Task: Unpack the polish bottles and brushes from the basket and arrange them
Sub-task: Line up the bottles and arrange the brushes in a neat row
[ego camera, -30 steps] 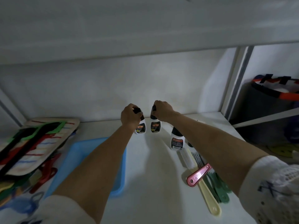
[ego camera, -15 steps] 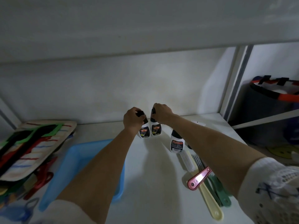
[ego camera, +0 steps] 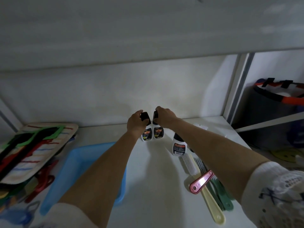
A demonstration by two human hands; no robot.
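Note:
Two small white polish bottles with black caps stand side by side at the back of the white shelf (ego camera: 158, 186). My left hand (ego camera: 134, 122) grips the cap of the left bottle (ego camera: 146, 134). My right hand (ego camera: 164, 115) grips the cap of the right bottle (ego camera: 158, 132). A third polish bottle (ego camera: 179, 145) stands to their right, partly behind my right forearm. Brushes lie in front of it: a pink-handled one (ego camera: 201, 181), a cream-handled one (ego camera: 212, 206) with white bristles, and green-handled ones (ego camera: 224, 199). The blue basket (ego camera: 79, 168) sits left, under my left forearm.
A padded fabric piece with coloured stripes (ego camera: 32, 148) and red scissors (ego camera: 41, 185) lie at the far left. An upper shelf board (ego camera: 148, 38) hangs low overhead. Right of the shelf's side panel (ego camera: 236, 86) stands a dark bag with an orange rim (ego camera: 278, 97).
Both hands carried the two bottles a little farther back and closer together. The bottles now stand nearly touching.

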